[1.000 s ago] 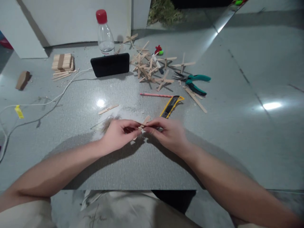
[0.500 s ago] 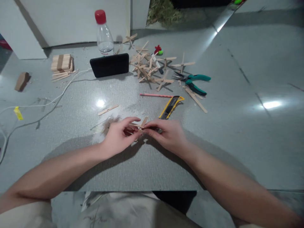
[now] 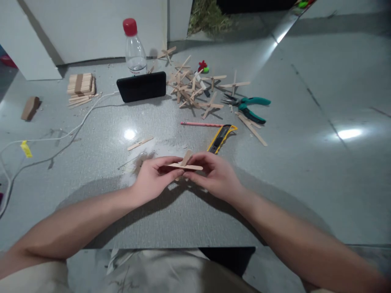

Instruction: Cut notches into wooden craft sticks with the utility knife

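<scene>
Between my two hands is a cross of wooden craft sticks (image 3: pixel 192 167), one stick lying across and another pointing up and away. My left hand (image 3: pixel 155 173) is closed on its left part, thumb below and fingers behind. On the other side my right hand (image 3: pixel 215 173) pinches it near the middle, thumb and fingers closed. My fingers partly hide the joint and the lower end. Just beyond my right hand lies a yellow and black utility knife (image 3: pixel 220 139). A single notched craft stick (image 3: pixel 140 143) rests beyond my left hand.
Several stick crosses (image 3: pixel 183 87) are piled at the back, near green-handled pliers (image 3: pixel 252 106). A pink pencil (image 3: pixel 200 124) lies before them. A black phone (image 3: pixel 142 87) leans against a bottle (image 3: pixel 135 53). Bundled sticks (image 3: pixel 81 84) and a white cable (image 3: pixel 82 119) are at left.
The stick cross has turned in my hands, and its crosswise stick now shows at full length toward the right. My right-hand fingers have shifted their hold. The view has tilted slightly.
</scene>
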`<state>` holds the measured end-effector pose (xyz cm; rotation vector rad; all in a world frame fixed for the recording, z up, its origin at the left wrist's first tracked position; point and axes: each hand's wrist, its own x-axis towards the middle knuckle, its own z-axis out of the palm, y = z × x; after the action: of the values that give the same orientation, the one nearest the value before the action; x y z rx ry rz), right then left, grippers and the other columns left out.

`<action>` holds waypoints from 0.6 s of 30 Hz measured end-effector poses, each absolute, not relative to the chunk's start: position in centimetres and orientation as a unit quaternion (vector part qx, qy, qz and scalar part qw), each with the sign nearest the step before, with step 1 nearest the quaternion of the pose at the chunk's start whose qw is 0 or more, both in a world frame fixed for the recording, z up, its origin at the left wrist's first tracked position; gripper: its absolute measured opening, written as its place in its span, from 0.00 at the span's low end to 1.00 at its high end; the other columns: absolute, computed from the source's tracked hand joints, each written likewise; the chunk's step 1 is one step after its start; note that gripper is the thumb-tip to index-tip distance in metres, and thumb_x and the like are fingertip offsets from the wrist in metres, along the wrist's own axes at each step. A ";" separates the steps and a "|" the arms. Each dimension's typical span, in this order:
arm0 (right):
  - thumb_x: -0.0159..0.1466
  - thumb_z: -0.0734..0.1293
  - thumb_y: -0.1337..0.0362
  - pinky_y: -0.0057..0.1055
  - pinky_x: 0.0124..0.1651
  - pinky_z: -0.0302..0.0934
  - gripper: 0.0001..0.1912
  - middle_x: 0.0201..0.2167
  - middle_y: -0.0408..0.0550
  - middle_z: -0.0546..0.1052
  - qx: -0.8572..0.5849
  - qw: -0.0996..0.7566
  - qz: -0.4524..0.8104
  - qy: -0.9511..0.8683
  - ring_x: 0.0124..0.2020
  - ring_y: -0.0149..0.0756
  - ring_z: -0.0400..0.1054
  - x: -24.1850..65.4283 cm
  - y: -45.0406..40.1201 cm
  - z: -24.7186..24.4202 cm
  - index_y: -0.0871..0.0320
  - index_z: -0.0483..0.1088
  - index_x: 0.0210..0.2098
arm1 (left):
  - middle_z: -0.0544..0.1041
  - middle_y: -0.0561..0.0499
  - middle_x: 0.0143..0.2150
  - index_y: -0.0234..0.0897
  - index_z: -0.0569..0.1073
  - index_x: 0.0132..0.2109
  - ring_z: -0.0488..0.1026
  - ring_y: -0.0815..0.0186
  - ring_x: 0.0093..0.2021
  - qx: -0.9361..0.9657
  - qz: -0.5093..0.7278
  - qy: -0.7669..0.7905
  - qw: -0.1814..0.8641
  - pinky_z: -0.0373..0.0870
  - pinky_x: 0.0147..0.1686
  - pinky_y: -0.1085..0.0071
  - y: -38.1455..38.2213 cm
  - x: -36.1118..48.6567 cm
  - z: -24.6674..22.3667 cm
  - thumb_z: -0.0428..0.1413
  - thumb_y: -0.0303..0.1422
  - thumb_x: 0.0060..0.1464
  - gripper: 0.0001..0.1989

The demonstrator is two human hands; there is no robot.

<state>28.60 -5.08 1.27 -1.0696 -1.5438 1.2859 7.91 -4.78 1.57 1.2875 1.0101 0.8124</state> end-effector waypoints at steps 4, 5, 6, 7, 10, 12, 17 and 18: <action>0.65 0.73 0.58 0.31 0.38 0.73 0.07 0.34 0.46 0.81 -0.444 0.416 0.494 -0.621 0.34 0.34 0.77 28.8 -5.1 1.4 0.54 0.76 0.38 | 0.86 0.44 0.41 0.34 0.80 0.55 0.83 0.63 0.37 0.570 0.334 0.410 0.629 0.82 0.41 0.65 -4.6 8.0 1.4 0.61 0.36 0.63 0.16; 0.66 0.72 0.58 0.31 0.37 0.72 0.06 0.33 0.46 0.82 -0.449 0.413 0.483 -0.628 0.33 0.34 0.77 28.9 -5.1 1.5 0.54 0.76 0.38 | 0.85 0.43 0.42 0.34 0.80 0.55 0.83 0.63 0.39 0.576 0.329 0.403 0.630 0.82 0.43 0.65 -4.5 7.9 1.4 0.61 0.36 0.63 0.16; 0.66 0.72 0.58 0.32 0.37 0.72 0.06 0.33 0.46 0.82 -0.453 0.410 0.469 -0.638 0.32 0.35 0.77 29.0 -5.1 1.6 0.54 0.77 0.38 | 0.85 0.42 0.44 0.35 0.80 0.53 0.83 0.62 0.41 0.583 0.326 0.397 0.630 0.82 0.45 0.64 -4.4 7.8 1.5 0.61 0.35 0.63 0.15; 0.67 0.72 0.59 0.32 0.38 0.72 0.06 0.33 0.46 0.82 -0.452 0.407 0.453 -0.652 0.33 0.35 0.78 29.1 -5.0 1.7 0.54 0.78 0.37 | 0.85 0.42 0.46 0.35 0.80 0.52 0.83 0.61 0.45 0.593 0.325 0.393 0.623 0.81 0.48 0.64 -4.3 7.6 1.6 0.62 0.35 0.62 0.14; 0.68 0.71 0.60 0.32 0.40 0.72 0.06 0.34 0.46 0.83 -0.426 0.393 0.400 -0.710 0.34 0.35 0.78 29.4 -4.8 2.2 0.53 0.79 0.37 | 0.82 0.43 0.52 0.37 0.79 0.54 0.81 0.61 0.51 0.644 0.339 0.385 0.567 0.79 0.51 0.66 -3.7 7.1 2.3 0.64 0.33 0.60 0.16; 0.69 0.70 0.61 0.31 0.41 0.72 0.06 0.34 0.45 0.84 -0.411 0.375 0.373 -0.742 0.35 0.34 0.79 29.5 -4.8 2.4 0.53 0.79 0.37 | 0.82 0.44 0.51 0.38 0.77 0.58 0.81 0.64 0.49 0.695 0.367 0.363 0.501 0.80 0.49 0.68 -3.3 6.7 2.8 0.62 0.32 0.63 0.17; 0.69 0.71 0.62 0.28 0.40 0.72 0.04 0.35 0.45 0.85 -0.393 0.374 0.347 -0.765 0.34 0.33 0.80 29.6 -5.0 2.2 0.54 0.79 0.39 | 0.85 0.48 0.43 0.39 0.79 0.50 0.82 0.68 0.43 0.805 0.425 0.258 0.324 0.79 0.44 0.73 -2.5 6.6 3.4 0.60 0.25 0.64 0.09; 0.69 0.72 0.62 0.28 0.39 0.73 0.04 0.34 0.44 0.85 -0.390 0.382 0.343 -0.764 0.34 0.33 0.80 29.6 -5.1 2.1 0.54 0.79 0.39 | 0.85 0.49 0.41 0.39 0.79 0.48 0.82 0.69 0.40 0.808 0.426 0.257 0.314 0.79 0.41 0.74 -2.4 6.6 3.5 0.60 0.25 0.64 0.08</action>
<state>29.62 -5.06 2.12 -0.9955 -1.9499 0.8754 6.62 -2.45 3.45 2.1307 0.6784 1.1242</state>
